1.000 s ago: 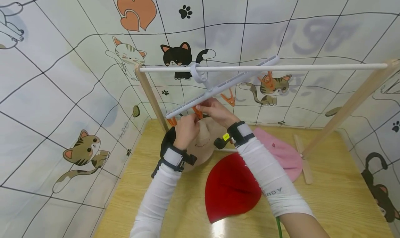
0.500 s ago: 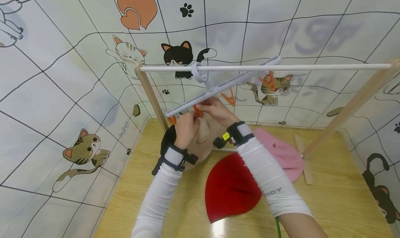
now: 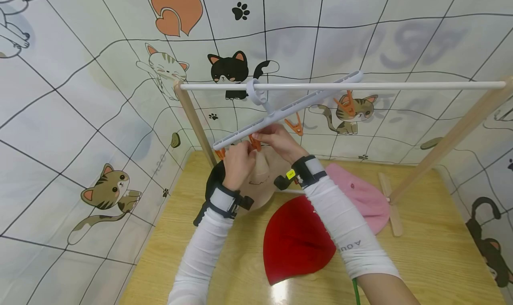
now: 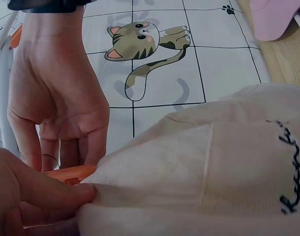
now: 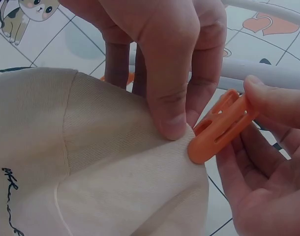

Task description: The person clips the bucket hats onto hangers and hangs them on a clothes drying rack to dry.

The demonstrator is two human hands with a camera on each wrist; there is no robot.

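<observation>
My left hand (image 3: 239, 164) pinches the edge of a beige fabric hat (image 5: 125, 157) with dark stitched lettering, thumb flat on the cloth. My right hand (image 3: 281, 144) squeezes an orange clip (image 5: 221, 125) between thumb and fingers. The clip's tip meets the hat's edge right beside my left thumb; whether it bites the cloth is unclear. Above both hands, a pale lavender clip hanger (image 3: 288, 109) hangs slantwise by its hook. At its left end another orange clip (image 3: 220, 153) shows over a black item (image 3: 215, 180), partly hidden behind my left hand and wrist.
The hanger hooks over a white rail (image 3: 380, 86) on wooden posts (image 3: 449, 140). Two more orange clips (image 3: 295, 125) dangle along its right part. A red hat (image 3: 296, 242) and a pink hat (image 3: 360, 198) lie on the wooden table (image 3: 441, 260). A cat-print sheet hangs behind.
The hands stay at nearly the same spot by the clip. The hat's lettered front has shifted slightly under them, and the head view has tilted a little.
</observation>
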